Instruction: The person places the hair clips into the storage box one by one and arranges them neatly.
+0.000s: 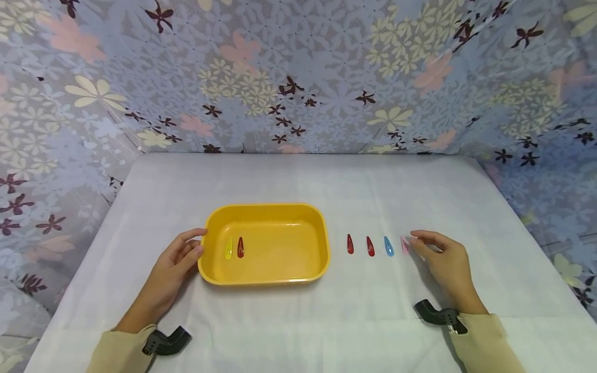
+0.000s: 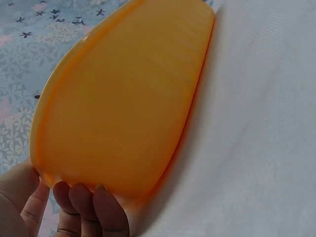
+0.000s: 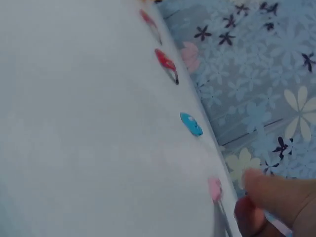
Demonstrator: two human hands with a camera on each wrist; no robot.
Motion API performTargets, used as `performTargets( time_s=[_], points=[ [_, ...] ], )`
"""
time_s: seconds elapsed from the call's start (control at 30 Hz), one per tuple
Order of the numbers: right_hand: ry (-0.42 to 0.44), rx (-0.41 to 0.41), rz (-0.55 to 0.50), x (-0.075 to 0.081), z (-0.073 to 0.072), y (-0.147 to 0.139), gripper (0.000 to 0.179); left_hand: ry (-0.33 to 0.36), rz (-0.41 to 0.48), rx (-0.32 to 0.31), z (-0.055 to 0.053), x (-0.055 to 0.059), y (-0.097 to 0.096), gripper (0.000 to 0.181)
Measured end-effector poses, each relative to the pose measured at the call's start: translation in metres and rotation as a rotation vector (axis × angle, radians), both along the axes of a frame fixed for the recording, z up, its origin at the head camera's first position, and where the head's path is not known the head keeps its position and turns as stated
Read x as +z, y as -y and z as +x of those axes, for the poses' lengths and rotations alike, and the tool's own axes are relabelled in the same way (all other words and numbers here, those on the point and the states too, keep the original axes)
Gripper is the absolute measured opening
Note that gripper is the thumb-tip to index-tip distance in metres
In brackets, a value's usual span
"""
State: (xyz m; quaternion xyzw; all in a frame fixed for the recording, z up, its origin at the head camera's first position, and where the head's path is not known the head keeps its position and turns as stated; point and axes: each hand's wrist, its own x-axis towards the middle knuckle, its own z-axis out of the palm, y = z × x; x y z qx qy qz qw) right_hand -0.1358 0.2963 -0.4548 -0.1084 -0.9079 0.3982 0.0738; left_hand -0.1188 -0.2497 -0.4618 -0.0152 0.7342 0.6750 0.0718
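A yellow plastic tray (image 1: 280,278) sits on the white cloth, with a yellow snap hair clip (image 1: 228,249) and a red hair clip (image 1: 240,247) lying inside it. My left hand (image 1: 170,269) holds the tray's left end, its fingertips (image 2: 109,207) against the end wall. To the right of the tray lie two red hair clips (image 1: 350,244) (image 1: 370,246), a blue hair clip (image 1: 389,246) and a pink hair clip (image 1: 404,245) in a row. Just right of the pink clip is my right hand (image 1: 445,264), thumb and index finger apart, with nothing seen between them.
A white cloth (image 1: 298,331) covers the table. Flower-patterned fabric (image 1: 326,77) rises behind the table and along both sides. A black strap-like device (image 1: 165,342) is worn at each wrist, by the beige sleeves (image 1: 118,355).
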Motion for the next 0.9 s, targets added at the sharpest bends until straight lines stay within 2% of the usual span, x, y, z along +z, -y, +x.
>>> performTargets(
  time_s=[0.3, 0.43, 0.9],
  points=[
    [-0.117, 0.053, 0.159, -0.011, 0.002, 0.005, 0.032, -0.036, 0.0, -0.007, 0.002, -0.002, 0.001, 0.045],
    [-0.126, 0.058, 0.213, -0.012, 0.004, 0.009, 0.027, -0.044, -0.004, -0.022, 0.001, -0.002, 0.0, 0.045],
    [-0.161, 0.089, 0.267, -0.012, 0.003, 0.014, 0.016, -0.036, 0.014, -0.018, 0.0, 0.0, 0.001, 0.044]
  ],
)
